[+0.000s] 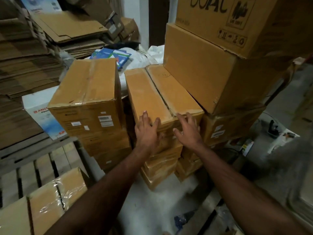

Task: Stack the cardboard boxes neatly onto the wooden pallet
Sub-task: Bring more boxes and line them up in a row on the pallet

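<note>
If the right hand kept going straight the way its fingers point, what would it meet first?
Probably the big box behind. The right hand rests on the near edge of the top box, fingers pointing along its lid toward that box; depth is unclear.

Two hands are in view, the left point(147, 131) and the right point(188, 131). One wooden pallet point(30, 170) shows at lower left. On it lies one box point(50, 199) under clear film. Mid-frame, two columns of sealed boxes rise, topped by a left box point(88, 92) and a centre box point(159, 92). At upper right stand two big cartons point(211, 68). Flattened cardboard point(25, 65) fills the upper left, uncountable.
</note>
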`<action>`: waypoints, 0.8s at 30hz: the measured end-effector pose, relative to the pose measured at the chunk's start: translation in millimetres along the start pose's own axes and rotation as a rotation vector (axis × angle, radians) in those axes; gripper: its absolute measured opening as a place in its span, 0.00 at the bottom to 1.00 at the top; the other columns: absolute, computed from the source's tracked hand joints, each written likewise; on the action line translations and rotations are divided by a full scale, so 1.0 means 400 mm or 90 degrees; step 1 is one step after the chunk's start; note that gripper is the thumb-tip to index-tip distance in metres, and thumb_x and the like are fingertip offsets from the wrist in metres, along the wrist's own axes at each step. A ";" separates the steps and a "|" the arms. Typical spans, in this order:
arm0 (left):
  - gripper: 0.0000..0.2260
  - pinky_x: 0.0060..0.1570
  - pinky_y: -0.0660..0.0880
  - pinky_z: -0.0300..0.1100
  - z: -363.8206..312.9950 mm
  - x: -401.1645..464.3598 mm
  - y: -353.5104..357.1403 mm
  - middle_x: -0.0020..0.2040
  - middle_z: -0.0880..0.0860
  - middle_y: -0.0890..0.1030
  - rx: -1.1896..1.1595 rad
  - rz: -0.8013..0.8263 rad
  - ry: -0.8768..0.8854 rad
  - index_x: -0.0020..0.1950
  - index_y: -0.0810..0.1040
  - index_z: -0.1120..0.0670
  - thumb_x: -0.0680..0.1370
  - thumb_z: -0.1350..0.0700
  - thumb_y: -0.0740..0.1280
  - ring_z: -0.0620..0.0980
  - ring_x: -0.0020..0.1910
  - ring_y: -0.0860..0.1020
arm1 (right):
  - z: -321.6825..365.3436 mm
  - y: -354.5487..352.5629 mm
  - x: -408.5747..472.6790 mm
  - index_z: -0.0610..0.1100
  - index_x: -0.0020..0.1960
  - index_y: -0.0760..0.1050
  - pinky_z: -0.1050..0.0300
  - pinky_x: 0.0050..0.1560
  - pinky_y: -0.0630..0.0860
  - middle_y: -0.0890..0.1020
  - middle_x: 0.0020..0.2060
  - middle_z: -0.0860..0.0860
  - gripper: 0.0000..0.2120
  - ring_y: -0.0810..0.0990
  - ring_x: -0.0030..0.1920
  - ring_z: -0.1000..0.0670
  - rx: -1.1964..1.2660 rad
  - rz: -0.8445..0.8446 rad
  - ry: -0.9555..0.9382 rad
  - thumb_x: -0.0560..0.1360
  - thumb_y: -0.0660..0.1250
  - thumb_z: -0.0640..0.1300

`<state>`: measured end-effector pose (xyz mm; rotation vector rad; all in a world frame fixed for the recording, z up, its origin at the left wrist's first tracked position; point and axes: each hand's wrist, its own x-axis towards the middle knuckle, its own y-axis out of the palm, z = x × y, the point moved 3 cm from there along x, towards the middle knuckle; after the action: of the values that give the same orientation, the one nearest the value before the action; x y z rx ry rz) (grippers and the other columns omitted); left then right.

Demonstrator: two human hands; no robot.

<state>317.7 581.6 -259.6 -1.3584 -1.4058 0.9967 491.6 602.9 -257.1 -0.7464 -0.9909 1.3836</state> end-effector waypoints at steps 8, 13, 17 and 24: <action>0.32 0.76 0.55 0.60 0.131 0.026 -0.005 0.81 0.63 0.50 0.079 -0.049 0.011 0.80 0.55 0.44 0.79 0.42 0.65 0.64 0.80 0.52 | -0.044 0.029 0.068 0.49 0.78 0.60 0.34 0.74 0.56 0.54 0.78 0.43 0.30 0.49 0.78 0.41 0.049 -0.075 0.063 0.80 0.59 0.60; 0.31 0.73 0.64 0.62 0.118 0.007 -0.020 0.81 0.63 0.52 -0.056 -0.066 -0.058 0.80 0.57 0.48 0.80 0.44 0.66 0.65 0.78 0.58 | -0.053 0.024 0.103 0.46 0.77 0.60 0.38 0.75 0.53 0.51 0.79 0.41 0.29 0.46 0.79 0.41 0.029 -0.094 0.107 0.81 0.55 0.60; 0.35 0.72 0.66 0.56 0.076 -0.006 -0.007 0.82 0.60 0.42 -0.163 -0.090 -0.155 0.81 0.54 0.50 0.79 0.49 0.68 0.63 0.79 0.58 | -0.071 0.011 0.133 0.45 0.79 0.53 0.40 0.73 0.61 0.50 0.79 0.40 0.34 0.54 0.77 0.36 0.106 -0.082 0.190 0.80 0.57 0.62; 0.35 0.65 0.74 0.61 0.038 0.010 0.010 0.69 0.59 0.74 -0.692 -0.187 -0.442 0.77 0.55 0.54 0.78 0.43 0.68 0.59 0.65 0.76 | -0.082 0.000 0.167 0.48 0.79 0.53 0.41 0.68 0.70 0.59 0.75 0.43 0.38 0.65 0.71 0.38 0.234 -0.054 0.262 0.77 0.67 0.58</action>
<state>304.0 586.6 -266.9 -1.4789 -2.8384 0.4748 515.9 673.2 -262.5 -0.6660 -0.4255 1.2269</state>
